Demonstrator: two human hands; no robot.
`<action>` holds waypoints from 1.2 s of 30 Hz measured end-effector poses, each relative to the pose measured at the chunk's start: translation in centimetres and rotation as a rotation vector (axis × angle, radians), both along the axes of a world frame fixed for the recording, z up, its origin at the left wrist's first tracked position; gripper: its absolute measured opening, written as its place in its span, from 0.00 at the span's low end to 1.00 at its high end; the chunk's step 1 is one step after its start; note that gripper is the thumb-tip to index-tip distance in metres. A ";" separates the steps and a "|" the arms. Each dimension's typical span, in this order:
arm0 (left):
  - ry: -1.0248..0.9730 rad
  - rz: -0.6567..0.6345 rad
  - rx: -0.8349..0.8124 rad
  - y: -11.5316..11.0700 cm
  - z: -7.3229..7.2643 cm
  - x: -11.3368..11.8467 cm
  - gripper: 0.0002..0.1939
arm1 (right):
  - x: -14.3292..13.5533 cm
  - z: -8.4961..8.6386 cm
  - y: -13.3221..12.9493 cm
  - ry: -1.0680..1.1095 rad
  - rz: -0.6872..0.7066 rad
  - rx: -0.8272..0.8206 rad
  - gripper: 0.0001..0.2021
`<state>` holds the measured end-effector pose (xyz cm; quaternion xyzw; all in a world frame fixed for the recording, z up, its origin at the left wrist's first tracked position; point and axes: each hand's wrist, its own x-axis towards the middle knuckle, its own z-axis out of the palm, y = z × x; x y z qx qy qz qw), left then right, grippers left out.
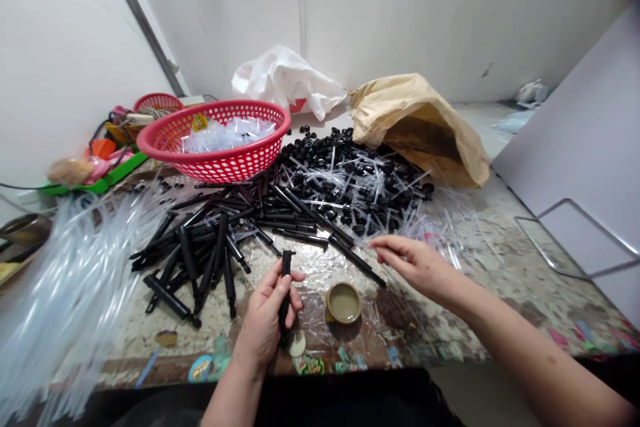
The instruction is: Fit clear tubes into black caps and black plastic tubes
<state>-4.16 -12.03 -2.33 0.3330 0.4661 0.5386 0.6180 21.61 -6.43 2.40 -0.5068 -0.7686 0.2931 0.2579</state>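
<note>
My left hand (273,310) is wrapped round a black plastic tube (286,280), held upright near the table's front edge. To its right stands a small round cup (343,303) with cloudy liquid in it. My right hand (407,263) hovers right of the cup, thumb and fingertips pressed together; whatever they may hold is too small to make out. Just left of those fingertips lies a long black tube (356,260). More black tubes (187,257) are piled left of my left hand. Behind them spreads a heap of black caps mixed with short clear tubes (367,180).
A red basket (220,163) with clear plastic pieces stands at the back left, a green tray (117,173) beside it. Long clear tubes (75,280) cover the left side. A white bag (285,83) and open paper bag (415,123) are behind. A metal wire frame (555,267) is right.
</note>
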 end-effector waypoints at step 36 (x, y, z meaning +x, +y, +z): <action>-0.078 0.028 0.008 -0.8 0.2 0.1 0.28 | -9.5 1.0 0.4 0.129 0.075 0.126 0.07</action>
